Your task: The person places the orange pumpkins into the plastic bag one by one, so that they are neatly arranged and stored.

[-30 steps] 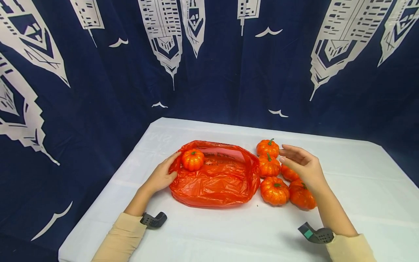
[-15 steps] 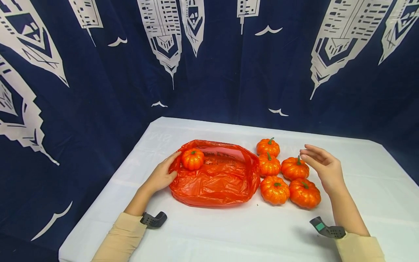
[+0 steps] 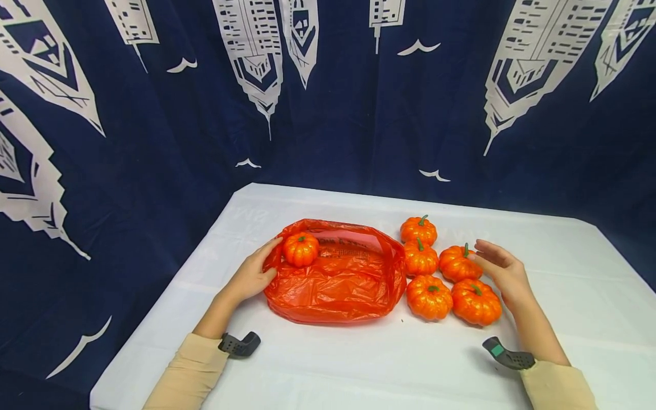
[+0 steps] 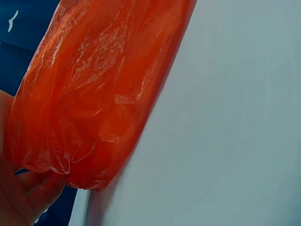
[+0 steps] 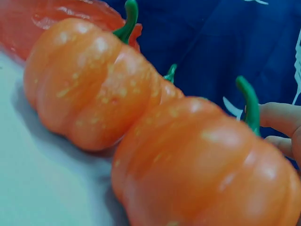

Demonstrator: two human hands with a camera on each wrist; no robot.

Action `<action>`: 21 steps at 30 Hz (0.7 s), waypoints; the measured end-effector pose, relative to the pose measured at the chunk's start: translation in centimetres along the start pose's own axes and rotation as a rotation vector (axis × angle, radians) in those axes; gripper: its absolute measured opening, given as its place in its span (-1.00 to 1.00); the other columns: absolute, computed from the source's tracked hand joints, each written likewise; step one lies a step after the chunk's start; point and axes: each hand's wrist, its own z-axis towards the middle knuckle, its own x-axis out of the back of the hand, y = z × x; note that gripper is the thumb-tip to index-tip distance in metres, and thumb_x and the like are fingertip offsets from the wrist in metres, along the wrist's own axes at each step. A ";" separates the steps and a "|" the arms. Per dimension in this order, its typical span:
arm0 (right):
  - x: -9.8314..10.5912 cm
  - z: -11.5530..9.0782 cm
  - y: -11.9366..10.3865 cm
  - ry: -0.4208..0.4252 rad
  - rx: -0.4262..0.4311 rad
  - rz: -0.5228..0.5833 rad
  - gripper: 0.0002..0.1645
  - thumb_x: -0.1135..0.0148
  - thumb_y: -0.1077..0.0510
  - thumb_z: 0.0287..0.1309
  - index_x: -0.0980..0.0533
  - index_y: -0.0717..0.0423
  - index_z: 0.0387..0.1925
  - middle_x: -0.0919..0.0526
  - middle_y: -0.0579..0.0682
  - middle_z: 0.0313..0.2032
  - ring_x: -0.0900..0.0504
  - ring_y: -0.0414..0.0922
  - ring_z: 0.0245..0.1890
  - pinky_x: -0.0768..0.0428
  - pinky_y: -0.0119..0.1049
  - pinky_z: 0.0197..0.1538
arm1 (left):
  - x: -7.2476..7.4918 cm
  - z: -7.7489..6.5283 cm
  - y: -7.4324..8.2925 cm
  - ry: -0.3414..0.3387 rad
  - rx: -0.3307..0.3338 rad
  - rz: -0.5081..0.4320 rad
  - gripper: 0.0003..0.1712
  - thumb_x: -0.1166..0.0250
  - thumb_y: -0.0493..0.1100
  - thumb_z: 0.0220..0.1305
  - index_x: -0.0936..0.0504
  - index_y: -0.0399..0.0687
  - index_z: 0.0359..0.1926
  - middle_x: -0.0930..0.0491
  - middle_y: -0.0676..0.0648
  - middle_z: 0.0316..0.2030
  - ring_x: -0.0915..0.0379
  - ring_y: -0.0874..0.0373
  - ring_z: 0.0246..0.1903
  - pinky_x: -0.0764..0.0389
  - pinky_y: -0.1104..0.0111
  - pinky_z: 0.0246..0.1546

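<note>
A red plastic bag (image 3: pixel 333 290) lies on the table with its mouth wide, and a small orange pumpkin (image 3: pixel 300 249) sits inside at its left end. My left hand (image 3: pixel 253 275) holds the bag's left side, thumb and fingers spread along the rim; the left wrist view has the bag's red film (image 4: pixel 94 89) beside those fingers. My right hand (image 3: pixel 504 276) is at the right of a green-stemmed pumpkin (image 3: pixel 458 264), fingers loosely bent and thumb near the stem. In the right wrist view its fingers (image 5: pixel 280 117) show beyond a pumpkin (image 5: pixel 197 165).
Right of the bag, several more pumpkins stand close together: one at the back (image 3: pixel 418 230), one by the bag's rim (image 3: pixel 421 259) and two in front, including the front right pumpkin (image 3: pixel 476 303). A white cloth covers the table (image 3: pixel 359 364); a dark blue printed curtain (image 3: pixel 333 148) hangs behind.
My right hand has moved away from the bag to the right, then lowered toward the pumpkin on the right. The left hand, bag and pumpkins have stayed put.
</note>
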 end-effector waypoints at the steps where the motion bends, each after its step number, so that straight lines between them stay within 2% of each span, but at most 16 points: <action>1: 0.0 0.1 0.1 -0.010 -0.013 -0.021 -0.17 -0.24 -0.16 0.23 -0.25 0.04 0.43 -0.49 -0.24 0.14 -0.38 -0.47 -0.01 -0.46 -0.63 0.02 | 0.0 0.0 0.0 0.000 0.001 -0.001 -0.20 -0.08 -0.46 0.12 -0.19 -0.23 0.45 -0.17 -0.32 0.40 -0.08 -0.26 0.38 -0.12 -0.11 0.34; 3: -0.1 0.2 0.3 -0.029 -0.043 -0.064 -0.11 -0.21 -0.20 0.23 -0.20 0.08 0.46 -0.42 -0.05 0.28 -0.39 -0.38 0.06 -0.46 -0.59 0.07 | 0.0 0.0 0.0 -0.001 0.002 -0.001 -0.20 -0.08 -0.46 0.12 -0.19 -0.23 0.45 -0.17 -0.32 0.41 -0.07 -0.26 0.38 -0.12 -0.11 0.34; 6: -0.3 0.4 0.4 -0.060 -0.080 -0.098 -0.05 -0.18 -0.23 0.24 -0.11 0.12 0.49 -0.22 0.18 0.41 -0.35 -0.05 0.26 -0.45 -0.44 0.18 | 0.0 0.0 0.0 -0.001 0.006 -0.001 -0.20 -0.08 -0.46 0.13 -0.19 -0.23 0.45 -0.17 -0.32 0.40 -0.08 -0.26 0.38 -0.12 -0.11 0.34; 9: -0.5 0.5 0.3 -0.097 -0.089 -0.105 -0.03 -0.17 -0.23 0.25 -0.07 0.15 0.49 -0.10 0.28 0.44 -0.21 0.21 0.35 -0.48 -0.42 0.15 | 0.0 0.0 0.1 -0.001 0.008 -0.001 -0.20 -0.09 -0.46 0.13 -0.20 -0.23 0.45 -0.17 -0.32 0.40 -0.08 -0.26 0.38 -0.12 -0.11 0.34; 11: -0.6 0.5 0.3 -0.122 -0.083 -0.098 -0.04 -0.17 -0.20 0.27 -0.05 0.16 0.49 -0.09 0.30 0.44 -0.25 0.20 0.32 -0.52 -0.50 0.05 | 0.0 0.0 0.1 -0.002 0.007 0.000 -0.20 -0.09 -0.46 0.13 -0.20 -0.23 0.45 -0.17 -0.32 0.40 -0.08 -0.26 0.38 -0.12 -0.11 0.34; 13: -0.7 0.5 0.3 -0.141 -0.074 -0.098 -0.05 -0.18 -0.17 0.27 -0.05 0.17 0.50 -0.10 0.32 0.43 -0.34 0.07 0.24 -0.51 -0.60 -0.08 | 0.0 0.0 0.1 -0.002 0.006 0.001 -0.21 -0.08 -0.46 0.13 -0.20 -0.23 0.44 -0.17 -0.32 0.40 -0.08 -0.26 0.38 -0.12 -0.11 0.34; 16: -0.7 0.5 0.4 -0.152 -0.066 -0.098 -0.05 -0.19 -0.15 0.27 -0.04 0.16 0.50 -0.11 0.32 0.42 -0.36 -0.05 0.16 -0.49 -0.65 -0.14 | 0.0 0.0 0.1 -0.002 0.007 0.001 -0.21 -0.08 -0.46 0.13 -0.20 -0.23 0.44 -0.17 -0.32 0.41 -0.08 -0.26 0.38 -0.11 -0.11 0.34; 18: -0.8 0.5 0.4 -0.155 -0.065 -0.101 -0.05 -0.19 -0.15 0.27 -0.03 0.16 0.50 -0.11 0.32 0.42 -0.35 0.01 0.19 -0.48 -0.65 -0.15 | 0.0 0.0 0.1 -0.002 0.007 0.001 -0.21 -0.08 -0.46 0.13 -0.19 -0.23 0.44 -0.17 -0.32 0.41 -0.07 -0.26 0.38 -0.11 -0.11 0.34; 21: -0.8 0.5 0.4 -0.154 -0.067 -0.103 -0.04 -0.19 -0.15 0.27 -0.02 0.17 0.50 -0.11 0.32 0.42 -0.25 0.20 0.28 -0.47 -0.66 -0.17 | 0.0 0.0 0.1 -0.003 0.008 0.000 -0.21 -0.08 -0.45 0.13 -0.19 -0.24 0.45 -0.17 -0.32 0.40 -0.07 -0.26 0.38 -0.11 -0.11 0.34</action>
